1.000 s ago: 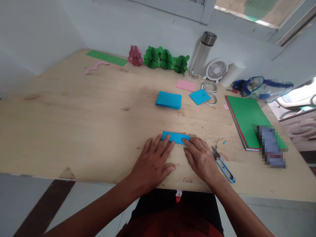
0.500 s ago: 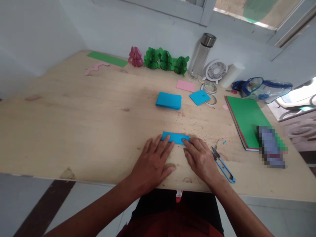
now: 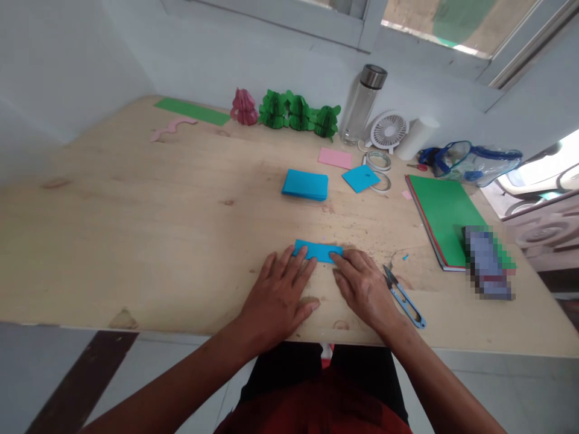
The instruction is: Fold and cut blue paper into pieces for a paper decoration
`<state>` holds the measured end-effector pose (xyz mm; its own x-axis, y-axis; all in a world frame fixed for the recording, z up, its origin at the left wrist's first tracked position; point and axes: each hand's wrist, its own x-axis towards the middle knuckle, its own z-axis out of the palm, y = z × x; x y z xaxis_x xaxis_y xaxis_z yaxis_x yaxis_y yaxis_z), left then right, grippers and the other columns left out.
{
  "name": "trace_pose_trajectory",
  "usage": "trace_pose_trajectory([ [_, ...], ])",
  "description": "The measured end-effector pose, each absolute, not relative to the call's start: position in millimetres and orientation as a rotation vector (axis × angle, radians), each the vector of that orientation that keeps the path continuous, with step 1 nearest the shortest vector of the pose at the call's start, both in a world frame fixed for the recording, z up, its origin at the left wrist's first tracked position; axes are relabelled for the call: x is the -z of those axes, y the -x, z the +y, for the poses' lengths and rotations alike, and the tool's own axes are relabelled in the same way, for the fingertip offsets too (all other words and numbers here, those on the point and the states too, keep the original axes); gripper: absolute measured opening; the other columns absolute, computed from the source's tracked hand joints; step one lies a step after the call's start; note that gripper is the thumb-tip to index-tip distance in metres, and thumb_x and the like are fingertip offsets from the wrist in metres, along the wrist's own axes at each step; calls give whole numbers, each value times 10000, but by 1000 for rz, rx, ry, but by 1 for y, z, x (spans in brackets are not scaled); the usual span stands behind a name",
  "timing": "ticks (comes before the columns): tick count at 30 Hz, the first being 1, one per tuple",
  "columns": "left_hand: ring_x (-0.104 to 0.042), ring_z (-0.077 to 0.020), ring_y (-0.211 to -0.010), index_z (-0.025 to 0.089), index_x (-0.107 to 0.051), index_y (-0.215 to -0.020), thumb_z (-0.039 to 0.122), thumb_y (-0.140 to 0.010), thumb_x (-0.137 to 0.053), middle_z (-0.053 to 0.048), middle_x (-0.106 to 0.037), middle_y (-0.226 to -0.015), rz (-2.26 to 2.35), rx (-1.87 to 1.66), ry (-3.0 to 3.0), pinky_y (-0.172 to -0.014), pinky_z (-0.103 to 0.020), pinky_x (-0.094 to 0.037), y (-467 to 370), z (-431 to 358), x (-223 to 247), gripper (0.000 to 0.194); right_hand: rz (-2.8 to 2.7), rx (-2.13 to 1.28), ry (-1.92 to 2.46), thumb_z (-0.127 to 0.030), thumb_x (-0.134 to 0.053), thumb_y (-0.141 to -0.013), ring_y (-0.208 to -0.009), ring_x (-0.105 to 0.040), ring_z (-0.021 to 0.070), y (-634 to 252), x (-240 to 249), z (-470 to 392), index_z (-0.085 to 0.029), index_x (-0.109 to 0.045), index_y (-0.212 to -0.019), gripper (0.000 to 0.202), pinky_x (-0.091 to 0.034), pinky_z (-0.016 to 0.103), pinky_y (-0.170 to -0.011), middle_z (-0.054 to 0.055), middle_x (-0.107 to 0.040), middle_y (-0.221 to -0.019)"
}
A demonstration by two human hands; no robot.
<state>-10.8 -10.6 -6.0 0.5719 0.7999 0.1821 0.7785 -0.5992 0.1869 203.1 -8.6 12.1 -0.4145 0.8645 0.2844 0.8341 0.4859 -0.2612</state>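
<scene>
A narrow blue paper strip (image 3: 319,251), seemingly folded, lies flat near the front of the table. The spread fingers of my left hand (image 3: 277,296) rest on its left part, the thumb out to the side on the wood. My right hand (image 3: 362,286) presses a fingertip on the strip's right end; its other fingers are bent loosely and grip nothing. Just right of that hand lie blue thread snips (image 3: 406,298), blades pointing away from me. Beyond the strip sits a stack of blue paper pieces (image 3: 305,185).
A blue square (image 3: 360,178) overlaps tape rolls (image 3: 379,161) beside pink paper (image 3: 335,158). Along the wall stand green paper shapes (image 3: 296,113), a glass bottle (image 3: 364,105) and a small fan (image 3: 389,131). At right, a pixelated object (image 3: 488,262) lies on green sheets (image 3: 446,211).
The whole view has shifted slightly as my head moved. Both hands stay on the blue strip in nearly the same pose.
</scene>
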Motion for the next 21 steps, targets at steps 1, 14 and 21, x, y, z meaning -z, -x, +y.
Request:
trace_pose_trajectory([
  [1, -323, -358, -1384, 169, -434, -1423, 545, -914, -424, -143, -394, -1501, 1364, -382, -2714, -1085, -552, -294, 11, -11, 6, 633, -2346, -96, 1441, -192, -449, -941, -1083, -540, 273, -202, -13, -9, -141, -590, -1260, 352, -501, 460, -910, 144, -626, -1102],
  [14, -328, -357, -1372, 180, -468, -1394, 530, -904, -452, -143, -430, -1475, 1354, -440, -2770, -1085, -545, -261, 12, -11, 14, 602, -2375, 50, 1568, -215, -507, -899, -1294, -375, 294, -171, -17, -14, -220, -622, -1219, 340, -244, 495, -1106, 87, -543, -1333],
  [21, -315, -350, -1380, 177, -455, -1398, 541, -904, -446, -145, -435, -1469, 1352, -457, -2781, -1100, -527, -238, 12, -11, 15, 614, -2373, 75, 1575, -202, -475, -921, -1273, -385, 285, -167, -18, -7, -204, -601, -1244, 346, -234, 481, -1103, 85, -559, -1322],
])
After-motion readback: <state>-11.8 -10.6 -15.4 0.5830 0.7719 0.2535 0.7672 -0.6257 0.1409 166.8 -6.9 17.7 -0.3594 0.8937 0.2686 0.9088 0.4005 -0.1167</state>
